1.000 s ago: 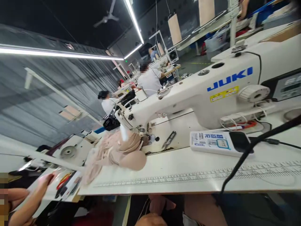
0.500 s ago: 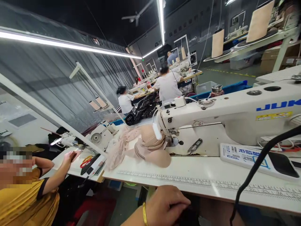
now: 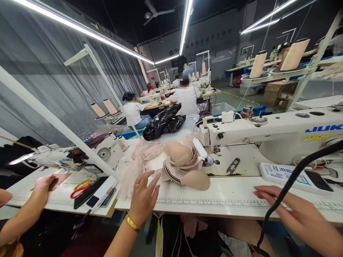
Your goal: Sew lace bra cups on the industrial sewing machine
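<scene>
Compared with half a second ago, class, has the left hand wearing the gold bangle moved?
Yes: the left hand has risen from below the white table's front edge onto its top.

White table point(image 3: 227, 195) bears sewing machine point(image 3: 268, 132), beige cups point(image 3: 184, 167), snips point(image 3: 233, 166), flat box point(image 3: 284, 173)

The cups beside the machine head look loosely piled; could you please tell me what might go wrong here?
The cups lean in a loose pile beside the machine head; the left hand, close by, could tip them. The black cable hangs across the fingers of the right hand and might snag.
</scene>
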Demonstrator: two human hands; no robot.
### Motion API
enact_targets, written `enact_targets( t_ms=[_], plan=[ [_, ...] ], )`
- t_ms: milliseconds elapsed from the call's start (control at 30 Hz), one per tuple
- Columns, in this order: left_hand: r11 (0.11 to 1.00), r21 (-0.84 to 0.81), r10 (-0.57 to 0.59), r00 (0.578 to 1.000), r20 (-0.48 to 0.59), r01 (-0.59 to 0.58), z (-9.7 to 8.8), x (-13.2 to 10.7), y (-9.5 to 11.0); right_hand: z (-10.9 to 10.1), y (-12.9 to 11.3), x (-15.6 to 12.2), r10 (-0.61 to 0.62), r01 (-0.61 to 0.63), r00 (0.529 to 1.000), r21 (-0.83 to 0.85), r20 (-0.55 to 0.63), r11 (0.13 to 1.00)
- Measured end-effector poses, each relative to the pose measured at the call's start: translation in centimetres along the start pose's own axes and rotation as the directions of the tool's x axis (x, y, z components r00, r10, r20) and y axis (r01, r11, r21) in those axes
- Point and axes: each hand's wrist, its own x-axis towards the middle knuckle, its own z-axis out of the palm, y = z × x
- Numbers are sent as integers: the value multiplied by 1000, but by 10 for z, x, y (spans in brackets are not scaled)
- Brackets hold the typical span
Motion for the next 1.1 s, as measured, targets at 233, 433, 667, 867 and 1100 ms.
enact_targets(
  t_ms=[233, 433, 667, 867, 1100],
  plan=[
    [854, -434, -165, 940, 298, 288, 8, 20, -47, 112, -61, 72, -173, 148, 925, 98, 339, 984],
    [445, -617, -370, 761, 533, 649, -13, -4, -44, 145, -64, 59, -87, 103, 914, -20, 395, 994],
    [-86, -647, -525, 517, 676, 758, -21, -34, -27, 145, -53, 46, -55, 77, 942, -53, 330, 996],
    [-427, -538, -264, 469, 843, 727, -17, -44, 27, 118, -56, 40, 31, -22, 990, -70, 135, 997],
    [-380, -503, -128, 494, 860, 777, 46, 3, 123, 68, -53, 24, 354, -376, 923, -157, -153, 913]
  ],
)
